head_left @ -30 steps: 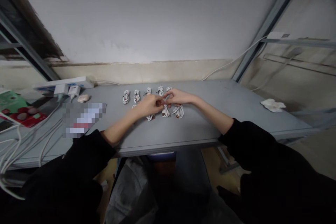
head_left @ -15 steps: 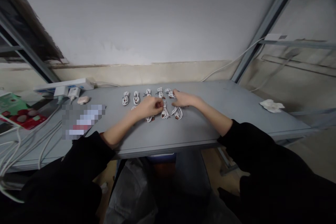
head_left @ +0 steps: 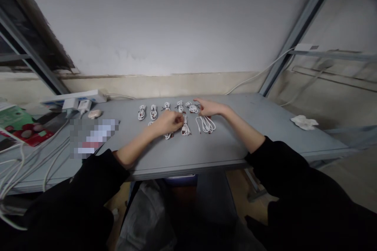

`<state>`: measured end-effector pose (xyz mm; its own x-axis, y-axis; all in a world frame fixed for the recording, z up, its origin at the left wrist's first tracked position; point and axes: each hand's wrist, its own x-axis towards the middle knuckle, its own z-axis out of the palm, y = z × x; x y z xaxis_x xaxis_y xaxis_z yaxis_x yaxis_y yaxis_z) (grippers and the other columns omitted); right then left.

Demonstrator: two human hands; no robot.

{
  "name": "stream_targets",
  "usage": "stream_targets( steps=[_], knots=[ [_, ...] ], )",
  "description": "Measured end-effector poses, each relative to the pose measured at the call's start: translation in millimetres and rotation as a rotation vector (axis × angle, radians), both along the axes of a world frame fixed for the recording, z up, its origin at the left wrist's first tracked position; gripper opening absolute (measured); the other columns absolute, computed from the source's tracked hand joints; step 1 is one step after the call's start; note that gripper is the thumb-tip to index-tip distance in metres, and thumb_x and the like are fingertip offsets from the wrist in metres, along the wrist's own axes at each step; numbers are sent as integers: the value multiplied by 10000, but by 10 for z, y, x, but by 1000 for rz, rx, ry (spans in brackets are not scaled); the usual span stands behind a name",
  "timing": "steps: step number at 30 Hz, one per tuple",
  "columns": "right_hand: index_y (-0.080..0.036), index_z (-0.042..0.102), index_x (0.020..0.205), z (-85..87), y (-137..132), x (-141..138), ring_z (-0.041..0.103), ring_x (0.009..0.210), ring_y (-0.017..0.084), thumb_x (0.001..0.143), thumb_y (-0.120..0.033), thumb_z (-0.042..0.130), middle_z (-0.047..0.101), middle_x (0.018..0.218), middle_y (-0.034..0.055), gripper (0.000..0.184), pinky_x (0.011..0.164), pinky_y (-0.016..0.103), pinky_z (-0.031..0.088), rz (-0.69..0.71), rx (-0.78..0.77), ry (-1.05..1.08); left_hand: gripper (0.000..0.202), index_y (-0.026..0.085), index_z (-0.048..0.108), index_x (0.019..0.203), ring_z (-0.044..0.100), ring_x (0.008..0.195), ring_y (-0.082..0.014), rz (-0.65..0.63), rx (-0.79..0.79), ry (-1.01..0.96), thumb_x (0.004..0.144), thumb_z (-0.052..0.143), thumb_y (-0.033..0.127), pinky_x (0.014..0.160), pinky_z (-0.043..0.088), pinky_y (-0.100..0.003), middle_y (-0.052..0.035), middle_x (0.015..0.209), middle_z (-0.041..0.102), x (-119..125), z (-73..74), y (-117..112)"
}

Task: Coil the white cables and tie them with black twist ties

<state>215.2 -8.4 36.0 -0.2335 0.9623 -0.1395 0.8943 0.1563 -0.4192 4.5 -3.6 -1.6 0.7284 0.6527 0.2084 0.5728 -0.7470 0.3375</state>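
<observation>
White cables lie coiled in two rows on the grey table, several bound with dark ties. My left hand (head_left: pixel 168 122) has its fingers curled together beside the coiled cable (head_left: pixel 185 128) in the front row; whatever they pinch, if anything, is hidden. It also covers part of the neighbouring coils. My right hand (head_left: pixel 212 107) is above a looser white cable (head_left: pixel 208 124) at the right end of that row, index finger stretched out and thumb apart, close to its top. Just left of this hand lies a coil with a black tie (head_left: pixel 191 107).
A white power strip (head_left: pixel 85 96) with plugged-in chargers stands at the back left. Nearby are a small pinkish case (head_left: pixel 94 114), a blurred-out flat object (head_left: pixel 94 138), a green and red package (head_left: pixel 26 125) and loose cords. Crumpled tissue (head_left: pixel 304 122) lies far right.
The cable under my right hand has spread into wider, looser loops. That hand has shifted slightly right, its index finger now stretched out. My left hand stays nearly in place.
</observation>
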Motion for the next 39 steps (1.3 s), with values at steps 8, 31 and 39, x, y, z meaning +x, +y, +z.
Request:
stream_targets(
  steps=[8, 31, 39],
  knots=[
    [-116, 348, 1438, 137, -38, 85, 510, 507, 98, 785, -102, 609, 608, 708, -4, 704, 472, 216, 430, 40, -31, 312, 339, 184, 659, 851, 579, 888, -231, 112, 179, -49, 944, 431, 416, 908, 356, -437, -72, 826, 697, 34, 1, -82],
    [-215, 631, 1024, -385, -175, -540, 573, 923, 179, 932, -276, 483, 560, 1005, 72, 185, 753, 322, 538, 104, 997, 623, 551, 150, 528, 1209, 589, 1086, -262, -45, -132, -602, 737, 682, 391, 937, 470, -410, -117, 1148, 650, 137, -4, -191],
    [-236, 669, 1035, -279, -258, -442, 544, 983, 248, 907, -287, 521, 580, 1050, 100, 201, 861, 440, 490, 193, 1171, 310, 109, 180, 552, 819, 546, 680, -151, 86, 86, -501, 806, 566, 287, 661, 463, -301, -6, 709, 588, 124, -96, -155]
  ],
)
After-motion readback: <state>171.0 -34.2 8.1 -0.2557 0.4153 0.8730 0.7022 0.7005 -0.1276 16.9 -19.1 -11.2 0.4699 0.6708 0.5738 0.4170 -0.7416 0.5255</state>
